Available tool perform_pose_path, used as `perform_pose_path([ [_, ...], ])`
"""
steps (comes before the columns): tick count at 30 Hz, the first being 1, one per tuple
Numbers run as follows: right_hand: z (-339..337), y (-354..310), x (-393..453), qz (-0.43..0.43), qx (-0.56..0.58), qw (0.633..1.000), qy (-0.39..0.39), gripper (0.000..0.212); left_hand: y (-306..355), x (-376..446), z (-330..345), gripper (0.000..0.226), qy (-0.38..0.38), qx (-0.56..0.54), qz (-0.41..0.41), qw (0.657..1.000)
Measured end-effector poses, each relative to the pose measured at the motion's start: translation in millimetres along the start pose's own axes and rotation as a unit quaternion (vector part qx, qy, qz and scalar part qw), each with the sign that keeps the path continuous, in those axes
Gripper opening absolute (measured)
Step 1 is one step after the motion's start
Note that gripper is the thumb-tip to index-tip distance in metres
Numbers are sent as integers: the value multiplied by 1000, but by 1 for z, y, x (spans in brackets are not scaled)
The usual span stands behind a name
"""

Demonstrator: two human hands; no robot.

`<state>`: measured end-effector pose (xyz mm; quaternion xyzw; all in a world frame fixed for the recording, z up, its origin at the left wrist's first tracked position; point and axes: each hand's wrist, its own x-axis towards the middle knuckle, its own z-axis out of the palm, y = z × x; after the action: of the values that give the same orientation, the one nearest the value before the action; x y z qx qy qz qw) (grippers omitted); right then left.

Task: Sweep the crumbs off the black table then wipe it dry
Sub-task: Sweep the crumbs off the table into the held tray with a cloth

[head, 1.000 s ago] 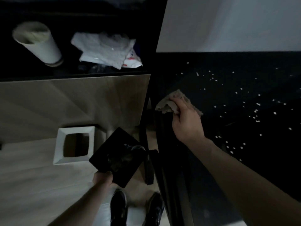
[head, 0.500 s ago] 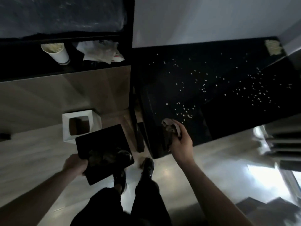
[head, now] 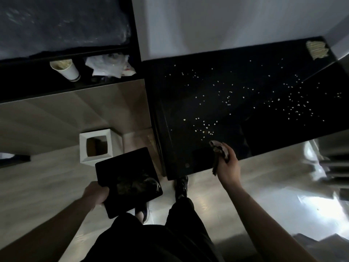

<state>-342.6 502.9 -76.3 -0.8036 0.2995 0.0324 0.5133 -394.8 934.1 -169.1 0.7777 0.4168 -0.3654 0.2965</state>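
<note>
Sweeping is under way: right hand (head: 227,165) grips a cloth (head: 217,150) at the black table (head: 188,103)'s near edge; left hand (head: 97,192) grips a tray (head: 126,178). Scattered crumbs (head: 205,127) need gathering next.

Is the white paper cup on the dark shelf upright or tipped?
Upright, as far as shows: the white cup stands on the dark shelf, its open mouth showing pale contents.

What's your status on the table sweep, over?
Right hand grips the cloth at the black table near edge. Left hand holds the black tray off the table. Crumbs still scattered across the top; nothing blocking.
</note>
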Motion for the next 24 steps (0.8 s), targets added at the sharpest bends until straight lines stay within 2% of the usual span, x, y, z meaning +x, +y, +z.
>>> perform_pose_path([
  [2,-4,2,28,-6,-18,1000,0,32,6,-3,6,15,11,-14,-17,1000],
  [6,-11,11,85,1,-51,999,-14,50,20,-12,15,19,40,-35,-47,998],
  [9,-13,13,121,-49,-99,993,-33,56,36,-23,18,19,75,-53,-59,994],
  [11,-9,16,140,-71,-185,975,-96,59,47,-34,19,16,96,-58,-59,992],
  [13,-2,20,148,-53,-311,934,-169,63,53,-41,19,11,104,-71,-59,990],
  [15,5,26,151,-36,-376,904,-203,71,56,-41,18,8,102,-73,-60,990],
  [20,17,26,150,-2,-346,926,-152,101,60,-21,13,9,80,-76,-61,992],
  [24,31,36,147,-6,-412,901,-138,98,65,-3,10,9,64,-58,-43,995],
])
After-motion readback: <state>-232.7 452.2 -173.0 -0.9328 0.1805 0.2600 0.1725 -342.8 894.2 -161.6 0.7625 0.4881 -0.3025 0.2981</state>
